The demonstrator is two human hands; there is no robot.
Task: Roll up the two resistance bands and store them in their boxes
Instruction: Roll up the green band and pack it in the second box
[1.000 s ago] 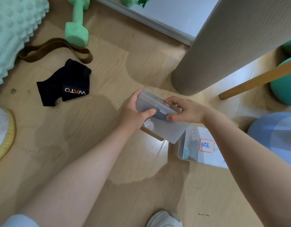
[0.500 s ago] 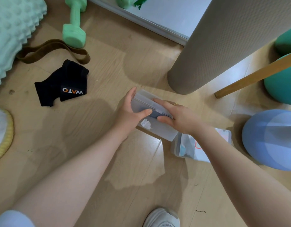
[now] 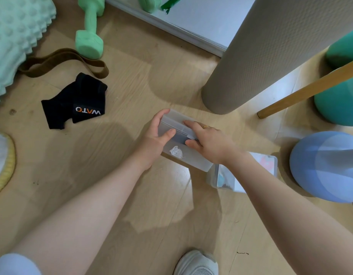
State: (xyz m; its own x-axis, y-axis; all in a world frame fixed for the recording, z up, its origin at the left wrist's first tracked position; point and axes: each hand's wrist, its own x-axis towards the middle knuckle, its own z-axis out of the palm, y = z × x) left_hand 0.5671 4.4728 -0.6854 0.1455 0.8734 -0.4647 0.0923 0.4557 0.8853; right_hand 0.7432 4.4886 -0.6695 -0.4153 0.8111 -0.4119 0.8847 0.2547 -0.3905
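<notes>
A translucent plastic box (image 3: 183, 155) with a white sticker on its lid lies on the wooden floor at centre. My left hand (image 3: 153, 141) grips its left end, thumb on the lid. My right hand (image 3: 207, 141) lies over the lid's right part, fingers along the latch edge, thumb on the lid. Something dark shows faintly through the plastic. A second clear box (image 3: 241, 177) with a blue item and a label inside sits just right of it, partly under my right forearm. A brown resistance band (image 3: 60, 62) lies loose on the floor at upper left.
A black wrist wrap (image 3: 76, 102) lies left of the boxes. A green dumbbell (image 3: 89, 34), a spiky mint roller (image 3: 14, 34), an upright grey rolled mat (image 3: 257, 56), a wooden stick (image 3: 310, 90), a blue ball (image 3: 326, 165), a teal ball (image 3: 340, 104) and my shoe (image 3: 195, 264) surround the spot.
The box has come down from a tilted, raised hold to lie low near the floor. My right hand shifted from pinching the latch to lying flat over the lid.
</notes>
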